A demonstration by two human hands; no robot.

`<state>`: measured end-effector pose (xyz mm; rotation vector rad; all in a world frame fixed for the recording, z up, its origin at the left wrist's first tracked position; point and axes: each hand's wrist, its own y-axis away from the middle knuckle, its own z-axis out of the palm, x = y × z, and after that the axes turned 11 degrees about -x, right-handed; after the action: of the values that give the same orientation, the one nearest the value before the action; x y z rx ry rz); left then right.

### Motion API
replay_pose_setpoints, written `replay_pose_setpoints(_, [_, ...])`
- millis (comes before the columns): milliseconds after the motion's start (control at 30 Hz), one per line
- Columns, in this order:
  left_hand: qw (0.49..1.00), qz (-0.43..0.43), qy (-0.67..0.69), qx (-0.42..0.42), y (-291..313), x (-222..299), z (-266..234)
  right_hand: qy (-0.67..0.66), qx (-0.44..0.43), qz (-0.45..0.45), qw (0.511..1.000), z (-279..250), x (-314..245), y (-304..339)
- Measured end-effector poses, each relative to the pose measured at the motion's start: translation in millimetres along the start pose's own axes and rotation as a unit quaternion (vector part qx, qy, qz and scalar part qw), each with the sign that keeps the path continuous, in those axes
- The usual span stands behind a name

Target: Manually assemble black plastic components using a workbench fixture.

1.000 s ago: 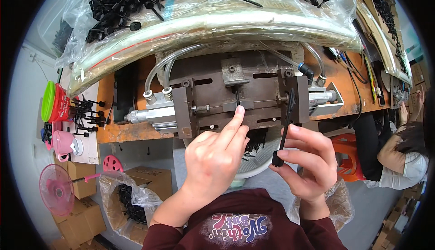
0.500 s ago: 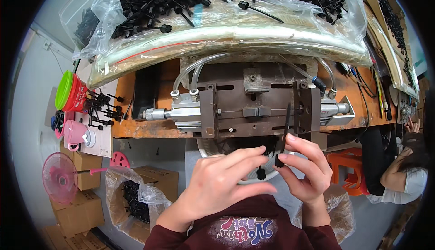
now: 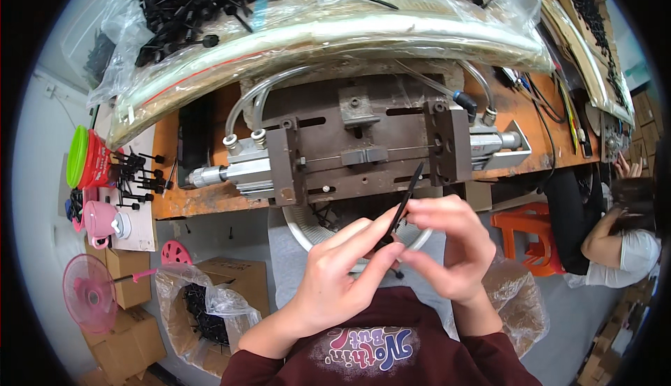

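Note:
A thin black plastic stem (image 3: 405,201) with a thicker end slants upward between my hands, over a white basket (image 3: 297,231). My left hand (image 3: 332,267) pinches its lower part between thumb and fingers. Close against it, my right hand (image 3: 458,249) has its fingers curved and apart, with index finger and thumb near the stem; whether they touch it is hard to see. A small dark knob (image 3: 398,274) peeps out beneath the hands. Just beyond stands a brown metal fixture (image 3: 328,176) with a small grey block (image 3: 365,156) at its middle.
Clear hoses (image 3: 241,106) join cylinders on both sides of the fixture. A plastic-lined tray (image 3: 335,33) of black stemmed parts spans the back. More parts lie by a red tub (image 3: 101,166) at left. An orange stool (image 3: 528,236) and another person (image 3: 622,246) are at right.
The stem has passed from my right hand's fingers into my left hand's pinch and tilted further right. My hands have come together, and the whole view has shifted slightly.

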<state>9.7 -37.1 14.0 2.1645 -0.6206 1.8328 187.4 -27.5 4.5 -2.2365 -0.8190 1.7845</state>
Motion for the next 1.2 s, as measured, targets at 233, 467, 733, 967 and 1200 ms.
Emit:
replay_pose_setpoints(233, [0.992, -0.036, -0.098, -0.068, 8, 6, 2, -0.330, 0.047, 0.185, 0.925, -6, 3, -1])
replay_pose_setpoints(467, [0.995, 0.044, -0.093, 0.004, 5, 10, 6, -0.318, 0.093, 0.194, 0.923, -7, 5, -2])
replay_pose_setpoints(733, [0.971, 0.139, -0.196, -0.017, 11, 7, 3, -0.354, 0.098, 0.200, 0.908, -7, 4, 1])
replay_pose_setpoints(967, [0.965, 0.165, -0.193, -0.071, 13, 15, 0, -0.372, 0.130, 0.188, 0.900, -8, 0, 3])
replay_pose_setpoints(1200, [0.957, 0.164, -0.235, -0.049, 17, 14, 8, -0.413, 0.102, 0.179, 0.887, -14, 2, 8])
